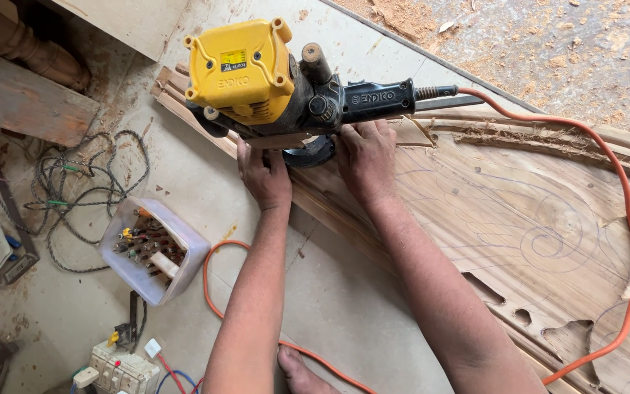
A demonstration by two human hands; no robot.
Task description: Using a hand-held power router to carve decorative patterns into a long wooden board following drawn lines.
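Two hands are bracing the yellow router [257,76] on the carved wooden panel [519,219]: left hand [265,175] and right hand [364,157] are lying flat, fingers pressed against its base, its handle pointing right, nearer the right hand

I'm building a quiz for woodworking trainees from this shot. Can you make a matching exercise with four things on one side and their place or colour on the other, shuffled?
Things:
1. power tool
2. power cord
3. plastic tub of bits
4. carved wooden panel

Descriptions:
A. orange, looping across the panel and the floor
B. marked with pencilled scroll lines
C. on the floor, left of the left hand's forearm
D. yellow housing, with the left hand and right hand at its base

Pairs: 1-D, 2-A, 3-C, 4-B
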